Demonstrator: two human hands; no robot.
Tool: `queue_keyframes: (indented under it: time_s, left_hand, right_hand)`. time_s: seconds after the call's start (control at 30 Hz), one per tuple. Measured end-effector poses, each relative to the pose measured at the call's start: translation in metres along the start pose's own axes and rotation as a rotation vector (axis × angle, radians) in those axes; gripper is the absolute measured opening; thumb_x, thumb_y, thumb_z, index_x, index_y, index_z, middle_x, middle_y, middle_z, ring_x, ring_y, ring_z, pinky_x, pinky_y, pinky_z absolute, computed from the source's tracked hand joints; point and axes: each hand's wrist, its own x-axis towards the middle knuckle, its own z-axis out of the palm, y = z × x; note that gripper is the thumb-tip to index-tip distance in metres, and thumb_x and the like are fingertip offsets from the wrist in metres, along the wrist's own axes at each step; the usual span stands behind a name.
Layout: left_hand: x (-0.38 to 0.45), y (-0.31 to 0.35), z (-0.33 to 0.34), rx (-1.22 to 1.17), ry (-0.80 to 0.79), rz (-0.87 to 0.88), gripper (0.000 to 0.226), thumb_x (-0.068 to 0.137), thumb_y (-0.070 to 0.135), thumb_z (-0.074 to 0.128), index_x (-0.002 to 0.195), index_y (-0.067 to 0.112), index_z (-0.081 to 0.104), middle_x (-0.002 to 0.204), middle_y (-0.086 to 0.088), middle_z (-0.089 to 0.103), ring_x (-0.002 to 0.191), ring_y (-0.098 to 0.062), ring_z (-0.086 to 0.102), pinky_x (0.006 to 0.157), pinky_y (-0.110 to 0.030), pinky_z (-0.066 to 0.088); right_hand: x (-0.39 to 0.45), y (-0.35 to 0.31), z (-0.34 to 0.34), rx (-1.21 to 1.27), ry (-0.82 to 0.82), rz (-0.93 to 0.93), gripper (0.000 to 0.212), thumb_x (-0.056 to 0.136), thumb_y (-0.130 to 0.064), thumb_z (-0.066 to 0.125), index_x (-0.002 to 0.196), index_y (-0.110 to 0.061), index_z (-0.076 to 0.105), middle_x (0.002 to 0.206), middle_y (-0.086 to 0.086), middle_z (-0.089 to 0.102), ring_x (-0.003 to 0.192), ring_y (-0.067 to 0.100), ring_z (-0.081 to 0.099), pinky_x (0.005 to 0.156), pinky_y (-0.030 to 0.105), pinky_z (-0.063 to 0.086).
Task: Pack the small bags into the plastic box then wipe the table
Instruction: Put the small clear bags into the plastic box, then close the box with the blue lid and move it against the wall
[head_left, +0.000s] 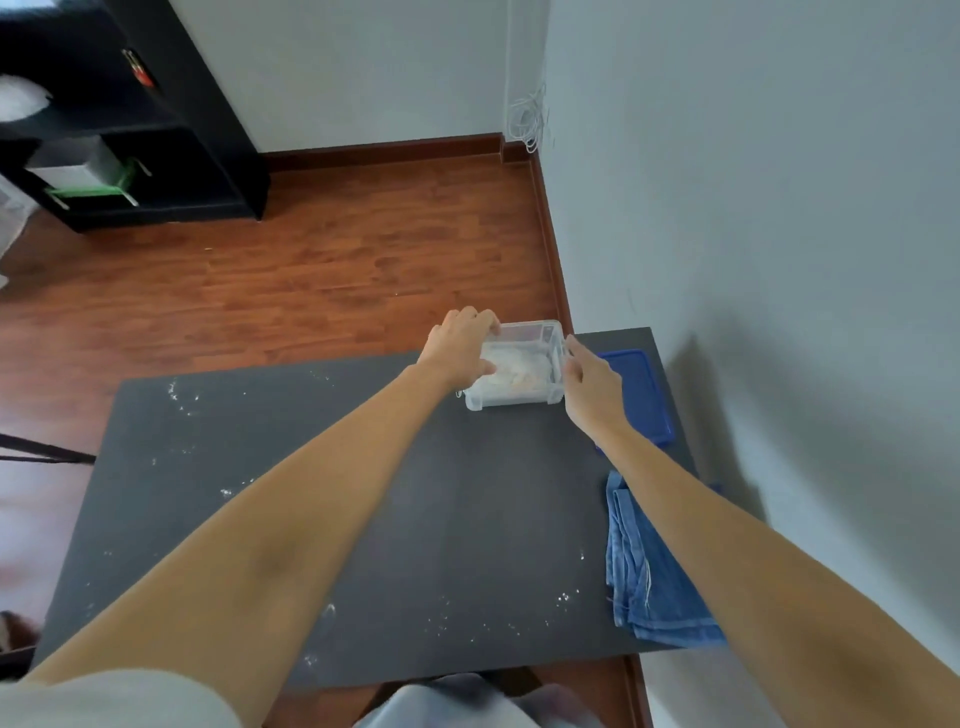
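A clear plastic box (540, 397) stands at the far edge of the dark table (467, 519), with pale small bags (519, 366) lying inside it. My left hand (460, 343) grips the box's left rim, fingers curled over the far corner. My right hand (589, 387) holds the box's right side, fingertips on the wall. A blue lid (641, 395) lies flat just right of the box. A folded blue denim cloth (649, 587) rests near the table's right edge. White powder specks (182, 397) are scattered over the tabletop.
A white wall (779, 260) runs close along the table's right side. Beyond the far edge is wooden floor (311, 260), with a black shelf unit (130, 130) at the far left. A dark stand leg (41, 452) sits left of the table.
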Motion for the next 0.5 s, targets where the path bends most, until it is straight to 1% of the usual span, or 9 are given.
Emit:
queue_keyframes:
  time_s: [0.07, 0.1, 0.17, 0.2, 0.27, 0.33, 0.37, 0.43, 0.5]
  left_hand:
    - [-0.002, -0.005, 0.008, -0.011, 0.139, 0.026, 0.061, 0.075, 0.030, 0.076, 0.128, 0.020, 0.048, 0.131, -0.004, 0.040, 0.122, -0.026, 0.037, 0.099, -0.039, 0.035]
    - [-0.004, -0.008, 0.012, -0.049, 0.147, 0.021, 0.074, 0.072, 0.040, 0.077, 0.135, 0.021, 0.043, 0.138, -0.005, 0.034, 0.130, -0.026, 0.031, 0.104, -0.043, 0.032]
    - [-0.008, -0.018, 0.017, -0.073, 0.025, 0.005, 0.105, 0.065, 0.057, 0.077, 0.148, 0.021, 0.024, 0.154, -0.005, 0.018, 0.143, -0.027, 0.013, 0.112, -0.050, 0.022]
    - [-0.009, -0.022, 0.020, -0.058, -0.039, 0.000, 0.117, 0.061, 0.061, 0.077, 0.151, 0.020, 0.015, 0.157, -0.004, 0.013, 0.145, -0.026, 0.007, 0.114, -0.052, 0.019]
    - [-0.011, -0.028, 0.024, -0.059, -0.081, -0.007, 0.126, 0.057, 0.060, 0.080, 0.152, 0.019, 0.008, 0.157, -0.002, 0.013, 0.146, -0.025, 0.008, 0.115, -0.052, 0.020]
    - [-0.011, -0.030, 0.026, -0.092, -0.058, -0.009, 0.126, 0.055, 0.057, 0.082, 0.151, 0.018, 0.011, 0.155, -0.001, 0.019, 0.143, -0.025, 0.017, 0.114, -0.050, 0.025]
    - [-0.010, -0.031, 0.026, -0.101, -0.047, -0.007, 0.125, 0.054, 0.056, 0.083, 0.151, 0.018, 0.014, 0.153, -0.001, 0.021, 0.142, -0.025, 0.020, 0.114, -0.049, 0.027]
    - [-0.011, -0.031, 0.025, -0.105, -0.039, 0.003, 0.122, 0.053, 0.054, 0.084, 0.149, 0.018, 0.017, 0.152, -0.001, 0.023, 0.140, -0.024, 0.023, 0.113, -0.048, 0.028]
    - [-0.014, -0.031, 0.025, -0.117, -0.041, 0.016, 0.121, 0.054, 0.052, 0.085, 0.149, 0.018, 0.018, 0.152, 0.000, 0.023, 0.140, -0.024, 0.023, 0.113, -0.048, 0.029]
  right_hand:
    - [-0.001, 0.010, 0.000, -0.008, 0.083, 0.007, 0.042, 0.106, -0.017, 0.035, 0.146, -0.012, 0.045, 0.140, 0.010, 0.059, 0.123, 0.029, 0.057, 0.103, 0.042, 0.047]
    - [-0.001, 0.017, -0.002, -0.051, 0.146, 0.027, 0.041, 0.106, -0.017, 0.037, 0.146, -0.013, 0.046, 0.142, 0.012, 0.056, 0.132, 0.031, 0.049, 0.109, 0.045, 0.042]
    - [-0.003, 0.035, -0.006, -0.210, 0.217, 0.101, 0.043, 0.104, -0.023, 0.041, 0.147, -0.014, 0.043, 0.153, 0.018, 0.041, 0.145, 0.038, 0.028, 0.116, 0.052, 0.030]
    - [-0.005, 0.045, -0.009, -0.297, 0.185, 0.159, 0.049, 0.103, -0.031, 0.043, 0.149, -0.015, 0.038, 0.158, 0.021, 0.028, 0.148, 0.042, 0.017, 0.118, 0.055, 0.022]
    - [-0.009, 0.061, -0.012, -0.444, 0.040, 0.272, 0.076, 0.095, -0.053, 0.050, 0.155, -0.018, 0.019, 0.162, 0.026, 0.008, 0.150, 0.047, 0.003, 0.119, 0.059, 0.012]
    - [-0.011, 0.070, -0.015, -0.510, -0.043, 0.322, 0.101, 0.083, -0.067, 0.059, 0.157, -0.020, 0.008, 0.161, 0.027, 0.005, 0.148, 0.047, 0.007, 0.119, 0.058, 0.013]
    - [-0.010, 0.073, -0.015, -0.521, -0.043, 0.307, 0.109, 0.079, -0.069, 0.063, 0.157, -0.019, 0.006, 0.160, 0.027, 0.008, 0.146, 0.047, 0.013, 0.118, 0.057, 0.017]
    - [-0.007, 0.076, -0.020, -0.529, -0.025, 0.251, 0.116, 0.073, -0.063, 0.073, 0.156, -0.015, 0.007, 0.155, 0.026, 0.020, 0.140, 0.045, 0.025, 0.115, 0.055, 0.026]
    - [0.000, 0.075, -0.028, -0.484, -0.025, 0.224, 0.120, 0.069, -0.052, 0.081, 0.156, -0.012, 0.008, 0.148, 0.024, 0.031, 0.135, 0.042, 0.031, 0.111, 0.052, 0.033]
